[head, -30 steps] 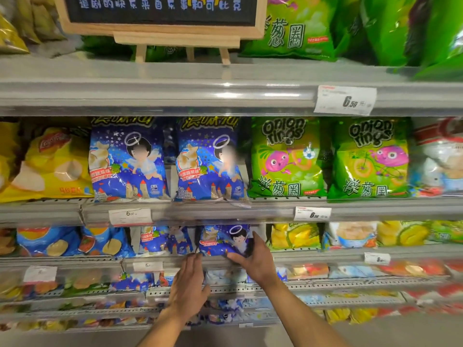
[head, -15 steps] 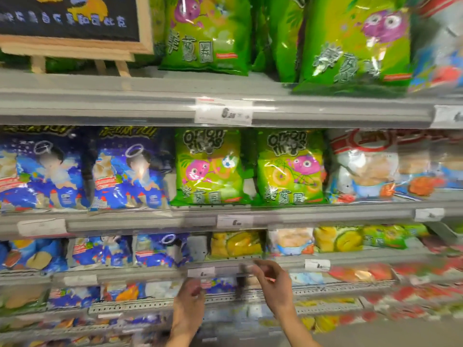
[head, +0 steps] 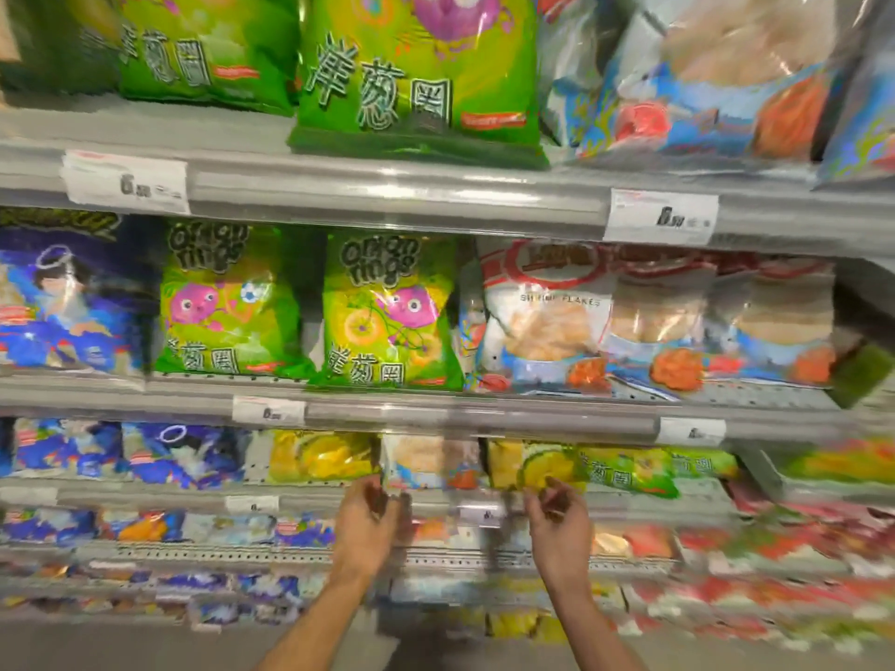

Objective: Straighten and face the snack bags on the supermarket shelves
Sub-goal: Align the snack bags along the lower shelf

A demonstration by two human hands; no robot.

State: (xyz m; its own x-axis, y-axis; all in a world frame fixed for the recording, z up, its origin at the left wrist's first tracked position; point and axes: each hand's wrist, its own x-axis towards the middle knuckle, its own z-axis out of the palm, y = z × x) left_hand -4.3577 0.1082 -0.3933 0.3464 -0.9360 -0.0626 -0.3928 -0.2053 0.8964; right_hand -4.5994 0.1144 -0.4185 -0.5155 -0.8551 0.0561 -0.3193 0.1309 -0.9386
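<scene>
White price tags [head: 127, 182] on shelf rails [head: 387, 191]

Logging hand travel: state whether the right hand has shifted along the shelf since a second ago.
Yes. The right hand moved rightward: it was on the small blue bags, and is now at the yellow bag beyond them.

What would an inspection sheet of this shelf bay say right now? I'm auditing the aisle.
Surface: grey metal shelves with price tags.
Job's things: green onion-ring bags upright, facing out; yellow snack bag and pale shrimp-flake bag on the lower shelf.
Clutter: dark green object at the right shelf end, blurred.
Grippers: left hand and right hand at the lower shelf edge, fingers curled; grip unclear from blur.
Cables: nothing seen.
Surroundings: grey floor.
</scene>
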